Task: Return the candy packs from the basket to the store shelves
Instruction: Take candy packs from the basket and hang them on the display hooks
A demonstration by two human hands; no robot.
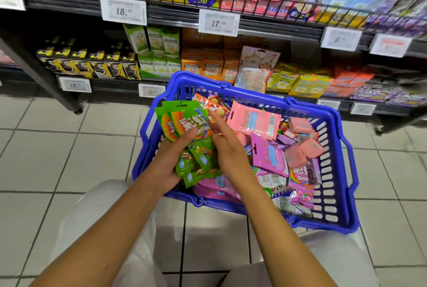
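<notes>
A blue plastic basket [342,171] with slotted walls sits on the floor just in front of the store shelves [277,30]. It holds a loose heap of candy packs: pink packs [254,120] toward the far side, purple packs [270,157] in the middle, small pink boxes [302,145] to the right. A fanned bunch of green packs [184,129] stands tilted over the basket's left side.

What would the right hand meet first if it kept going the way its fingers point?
Probably the orange-red candy packs at the basket's far left; the right hand's fingertips look nearly on them, though depth is unclear.
</notes>
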